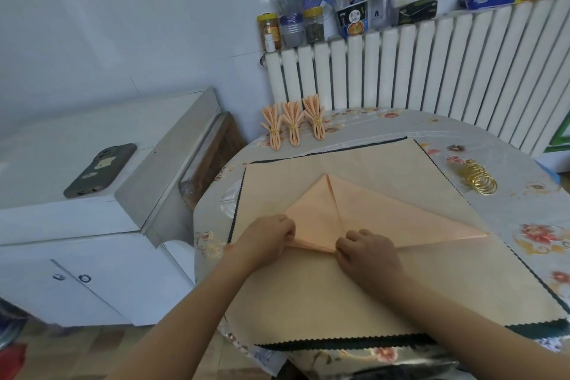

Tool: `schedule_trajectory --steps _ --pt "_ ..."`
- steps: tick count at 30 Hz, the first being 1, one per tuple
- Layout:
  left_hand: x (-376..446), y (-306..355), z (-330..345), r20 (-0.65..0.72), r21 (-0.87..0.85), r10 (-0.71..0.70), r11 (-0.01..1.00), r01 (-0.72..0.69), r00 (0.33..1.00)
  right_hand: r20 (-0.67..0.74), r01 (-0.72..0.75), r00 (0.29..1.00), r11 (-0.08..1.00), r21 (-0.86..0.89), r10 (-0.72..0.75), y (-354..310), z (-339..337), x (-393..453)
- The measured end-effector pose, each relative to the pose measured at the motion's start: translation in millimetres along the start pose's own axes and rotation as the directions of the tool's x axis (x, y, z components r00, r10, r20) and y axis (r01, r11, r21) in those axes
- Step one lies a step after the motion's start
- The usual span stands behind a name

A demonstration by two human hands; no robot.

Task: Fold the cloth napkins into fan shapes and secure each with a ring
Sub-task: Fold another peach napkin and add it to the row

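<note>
A smooth peach cloth napkin (364, 213), folded into a triangle, is being pinched at its creased bottom edge by the left hand (265, 239) and right hand (367, 251) on a tan zigzag-edged mat (354, 293).

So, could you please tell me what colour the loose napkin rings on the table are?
Gold, shiny metal; the napkin rings show best in the head view.
</note>
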State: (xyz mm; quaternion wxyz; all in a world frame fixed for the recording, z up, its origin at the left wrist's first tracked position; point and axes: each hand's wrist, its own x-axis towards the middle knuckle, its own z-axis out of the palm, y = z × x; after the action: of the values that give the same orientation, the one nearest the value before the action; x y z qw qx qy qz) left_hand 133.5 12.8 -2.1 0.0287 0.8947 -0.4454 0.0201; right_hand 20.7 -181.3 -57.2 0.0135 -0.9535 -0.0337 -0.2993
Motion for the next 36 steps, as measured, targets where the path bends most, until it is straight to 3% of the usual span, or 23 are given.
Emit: schedule_trajectory --steps 5,7,10,12,15,17,20,23,29,36 --pt "53.4 19.1 -33.2 0.099 0.394 0.105 0.909 -0.136 0.99 -0.012 -0.098 0.995 0.994 0.039 0.099 -2.8 0.2 -1.5" --pt "74.0 31.3 -39.7 0.111 0.469 0.159 0.862 -0.192 0.981 -0.02 -0.146 0.989 0.988 0.04 0.147 -3.6 -0.1 0.4" --pt "98.3 37.0 -28.9 0.017 0.453 0.314 0.844 -0.287 0.949 -0.035 -0.241 0.969 0.968 0.07 0.244 -4.9 2.7 1.1" --pt "110.5 37.0 -15.7 -0.002 0.351 0.322 0.887 -0.301 0.947 -0.047 -0.288 0.955 0.954 0.09 0.292 -4.0 6.5 -0.5" --pt "118.9 30.9 11.6 0.023 0.152 0.181 0.972 -0.182 0.983 -0.045 -0.329 0.94 0.934 0.137 0.338 0.1 10.9 -1.1" --pt "119.3 21.0 29.0 -0.104 -0.089 0.036 0.995 -0.045 0.994 -0.032 -0.354 0.932 0.924 0.147 0.362 0.5 11.8 -1.4" --pt "118.2 6.6 38.1 -0.208 -0.355 -0.293 0.911 0.207 0.933 -0.017 -0.367 0.928 0.921 0.134 0.372 0.1 11.6 -0.8" --pt "119.1 3.7 36.3 -0.154 -0.542 -0.402 0.798 0.263 0.903 -0.017 -0.371 0.926 0.916 0.153 0.378 1.4 13.3 -1.2" --pt "125.9 1.6 44.2 -0.025 -0.573 -0.538 0.699 0.429 0.843 0.014 -0.415 0.908 0.895 0.163 0.418 -0.1 15.8 -2.0" --pt "128.4 7.9 52.7 -0.066 -0.564 -0.66 0.644 0.517 0.749 0.03 -0.435 0.9 0.888 0.149 0.436 0.8 16.3 -0.9"
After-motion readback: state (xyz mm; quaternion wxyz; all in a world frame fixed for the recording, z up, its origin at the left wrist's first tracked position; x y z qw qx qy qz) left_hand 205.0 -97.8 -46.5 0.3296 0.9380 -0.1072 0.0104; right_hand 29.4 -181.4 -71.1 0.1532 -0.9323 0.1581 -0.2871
